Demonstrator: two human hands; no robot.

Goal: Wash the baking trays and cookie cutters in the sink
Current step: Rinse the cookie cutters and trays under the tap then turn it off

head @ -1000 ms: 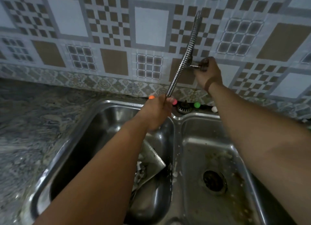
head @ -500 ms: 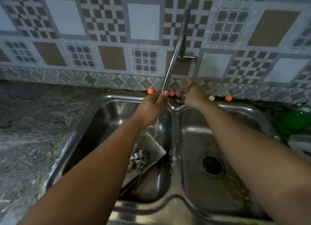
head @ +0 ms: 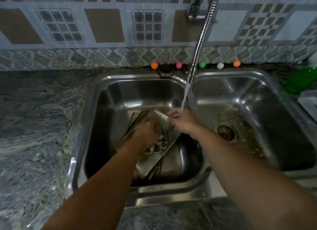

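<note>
Water runs from the hose (head: pixel 200 40) onto her loosely spread right hand (head: pixel 182 122) while her left hand (head: pixel 147 133) seems to grip the baking tray (head: pixel 154 154) leaning in the sink's (head: pixel 96 99) left basin, cutters (head: pixel 154 148) on it.

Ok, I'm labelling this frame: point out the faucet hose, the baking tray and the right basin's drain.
faucet hose (head: pixel 200 40): head view, mid hose.
baking tray (head: pixel 158 117): head view, upper corner.
drain (head: pixel 225 132): head view, strainer centre.
</note>
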